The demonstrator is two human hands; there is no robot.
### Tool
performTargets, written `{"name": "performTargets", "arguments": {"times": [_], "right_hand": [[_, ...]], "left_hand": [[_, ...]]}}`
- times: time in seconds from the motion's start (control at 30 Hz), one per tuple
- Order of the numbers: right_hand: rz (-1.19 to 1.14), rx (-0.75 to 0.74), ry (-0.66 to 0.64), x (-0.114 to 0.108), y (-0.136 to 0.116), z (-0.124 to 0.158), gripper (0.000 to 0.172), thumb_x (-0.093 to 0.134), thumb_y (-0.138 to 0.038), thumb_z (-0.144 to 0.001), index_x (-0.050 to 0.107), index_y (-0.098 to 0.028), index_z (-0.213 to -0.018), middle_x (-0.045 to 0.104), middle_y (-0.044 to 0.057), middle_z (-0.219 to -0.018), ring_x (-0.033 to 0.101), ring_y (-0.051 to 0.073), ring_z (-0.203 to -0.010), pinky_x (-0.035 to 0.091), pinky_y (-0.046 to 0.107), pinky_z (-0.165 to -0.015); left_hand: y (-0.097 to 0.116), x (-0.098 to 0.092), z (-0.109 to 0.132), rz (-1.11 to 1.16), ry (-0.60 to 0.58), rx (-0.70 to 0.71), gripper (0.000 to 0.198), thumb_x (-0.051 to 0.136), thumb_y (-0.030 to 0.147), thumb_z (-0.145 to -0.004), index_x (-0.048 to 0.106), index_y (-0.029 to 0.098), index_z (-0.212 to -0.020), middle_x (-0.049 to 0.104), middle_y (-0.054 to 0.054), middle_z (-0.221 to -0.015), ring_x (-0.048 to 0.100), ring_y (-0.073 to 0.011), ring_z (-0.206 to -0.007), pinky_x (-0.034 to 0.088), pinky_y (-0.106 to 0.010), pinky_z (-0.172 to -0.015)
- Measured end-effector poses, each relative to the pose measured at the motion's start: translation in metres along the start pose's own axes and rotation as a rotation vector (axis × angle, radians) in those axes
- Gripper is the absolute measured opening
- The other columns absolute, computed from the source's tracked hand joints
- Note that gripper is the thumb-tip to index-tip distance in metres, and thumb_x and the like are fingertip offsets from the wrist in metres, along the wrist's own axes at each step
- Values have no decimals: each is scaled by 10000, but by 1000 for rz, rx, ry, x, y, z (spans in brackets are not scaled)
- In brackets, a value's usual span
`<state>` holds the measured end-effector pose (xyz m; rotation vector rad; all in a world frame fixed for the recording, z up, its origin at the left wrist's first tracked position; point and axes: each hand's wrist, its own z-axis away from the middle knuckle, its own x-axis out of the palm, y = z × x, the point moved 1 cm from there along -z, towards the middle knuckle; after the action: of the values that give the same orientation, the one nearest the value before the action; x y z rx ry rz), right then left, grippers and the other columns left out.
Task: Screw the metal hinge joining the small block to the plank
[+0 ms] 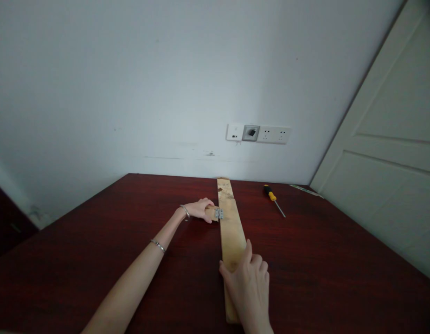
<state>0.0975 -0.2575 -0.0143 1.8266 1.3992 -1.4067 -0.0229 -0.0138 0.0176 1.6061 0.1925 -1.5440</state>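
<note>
A long wooden board [234, 227] lies on the dark red table, running from near me toward the wall. My right hand [248, 283] grips its near part, thumb on the left edge and fingers along the right. A small metal hinge [219, 213] spans the board's left edge and a short wooden block [211, 213] beside it. My left hand [201, 210] is closed around that block, thumb on the near side and fingers on the far side. To the right of the board, apart from both hands, lies a screwdriver [272, 195] with a yellow and black handle.
The table [159, 260] meets a pale wall [166, 93] at its far edge. Power sockets [273, 134] are set in the wall above it. A thin flat strip [305, 190] lies at the back right corner, near a white panelled door [381, 153].
</note>
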Motion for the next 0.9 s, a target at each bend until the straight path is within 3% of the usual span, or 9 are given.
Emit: {"name": "performTargets", "arguments": {"times": [0.23, 0.4, 0.5, 0.6, 0.77, 0.9], "right_hand": [[-9, -5, -20, 2, -2, 1, 775, 556, -500, -805, 410, 30, -1352, 588, 188, -908, 573, 324, -817, 468, 403, -685], [-18, -108, -9, -9, 15, -23, 830, 489, -600, -831, 383, 14, -1380, 521, 263, -1246, 547, 362, -992, 479, 418, -761], [44, -171, 37, -23, 38, -72, 728, 468, -538, -869, 425, 0, -1358, 484, 264, -1307, 504, 382, -1085, 457, 429, -826], [96, -204, 34, -27, 63, -140, 605, 447, -436, -901, 445, -30, -1350, 512, 247, -1275, 499, 378, -1093, 439, 433, -841], [57, -131, -139, 2, 100, -242, 478, 485, -339, -894, 516, -54, -1277, 582, 237, -1170, 539, 331, -1074, 427, 384, -830], [10, -101, -206, 31, 118, -287, 394, 444, -268, -913, 568, -43, -1211, 636, 203, -1125, 597, 239, -1025, 421, 300, -838]], "left_hand": [[0, 0, 0, 10, -7, 14, 712, 802, 372, -574, 523, 186, -1202, 496, -58, -1162, 466, -256, -1111, 387, -325, -954], [2, 0, 1, 13, 4, 10, 706, 806, 392, -561, 538, 202, -1185, 498, -49, -1151, 475, -250, -1096, 396, -318, -943], [3, -1, 1, 7, -5, 15, 727, 800, 413, -557, 532, 204, -1199, 496, -52, -1152, 479, -255, -1097, 396, -315, -940], [3, -1, 1, 16, -12, 21, 737, 795, 419, -559, 523, 190, -1205, 490, -64, -1159, 478, -260, -1105, 390, -321, -951], [4, -2, -1, 24, -10, 46, 722, 800, 403, -547, 526, 185, -1179, 487, -61, -1158, 469, -260, -1111, 380, -321, -961], [4, -3, -4, -4, -23, 69, 706, 802, 392, -533, 533, 184, -1152, 501, -57, -1135, 480, -266, -1084, 390, -321, -931]]}}
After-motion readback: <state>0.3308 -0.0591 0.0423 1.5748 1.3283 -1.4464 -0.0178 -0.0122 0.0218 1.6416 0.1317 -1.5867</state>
